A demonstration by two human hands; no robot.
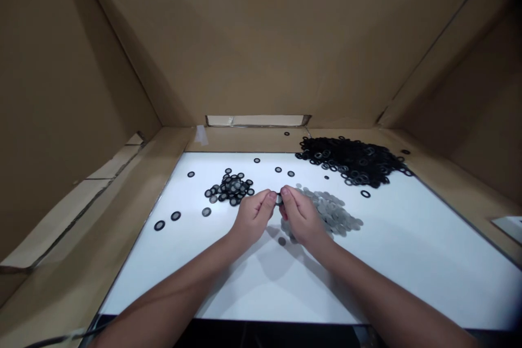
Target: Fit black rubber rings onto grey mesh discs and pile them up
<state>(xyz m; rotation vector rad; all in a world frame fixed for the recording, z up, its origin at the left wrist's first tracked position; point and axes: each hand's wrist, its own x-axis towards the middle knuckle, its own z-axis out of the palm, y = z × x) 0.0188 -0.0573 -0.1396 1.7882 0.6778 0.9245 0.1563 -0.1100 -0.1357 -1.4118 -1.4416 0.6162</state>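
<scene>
Between my two hands, above the middle of the white board, is a small black ring with a grey disc (279, 199) in it. My left hand (256, 212) pinches its left edge between thumb and fingers. On the opposite edge, my right hand (300, 215) does the same, with its fingertips partly hidden. A heap of loose grey discs (336, 215) lies beside and under my right hand. Left of my left hand is a pile of black rings with grey centres (233, 187). One darker grey disc (281, 241) rests below my hands.
A large heap of black rings (353, 160) spreads over the board's back right edge. Several ringed discs lie scattered, one ringed disc (159, 225) at the left. Cardboard walls (261, 49) enclose the white board (261, 293) at the back and sides. A cable (61, 338) runs at front left.
</scene>
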